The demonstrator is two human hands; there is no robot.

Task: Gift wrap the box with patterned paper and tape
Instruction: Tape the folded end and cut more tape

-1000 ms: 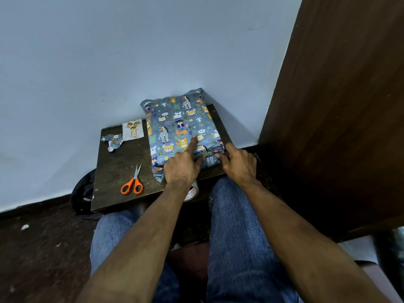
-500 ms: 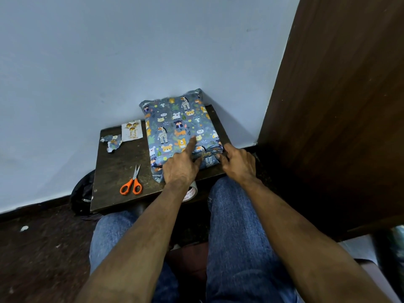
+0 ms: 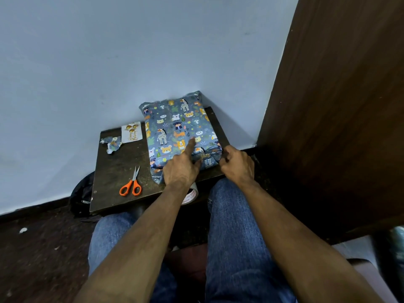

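- A person sits facing a small dark wooden table (image 3: 122, 171) pushed into a corner, seen from above through a head-worn camera; both bare forearms reach up from the bottom of the frame over blue jeans (image 3: 231, 226)
- The box (image 3: 177, 127), already covered in blue paper printed with cartoon animals, lies flat on the right half of the table, in the centre of the frame, its far end against the pale blue wall (image 3: 131, 51)
- The left hand (image 3: 180, 169) rests on the near end of the box with its index finger stretched straight out across the top face, pressing the paper down; the other fingers are curled under and the thumb lies against the near edge
- The right hand (image 3: 237, 165) is at the near right corner of the box, fingers curled and pinching the folded paper at that corner
- Between the 2 hands the paper at the near end is creased and gathered
- A roll of tape (image 3: 192, 194) sits at the table's near edge, mostly hidden beneath the left wrist, with red print visible on its inner ring
- Orange-handled scissors (image 3: 131, 183), closed, lie on the table to the left of the box, blades pointing away from the person
- At the far left of the table are a torn scrap of the same paper (image 3: 112, 144) and, just beside it, a small white card (image 3: 131, 132) with gold decoration
- A dark brown wooden panel (image 3: 338, 106) fills the right side of the frame
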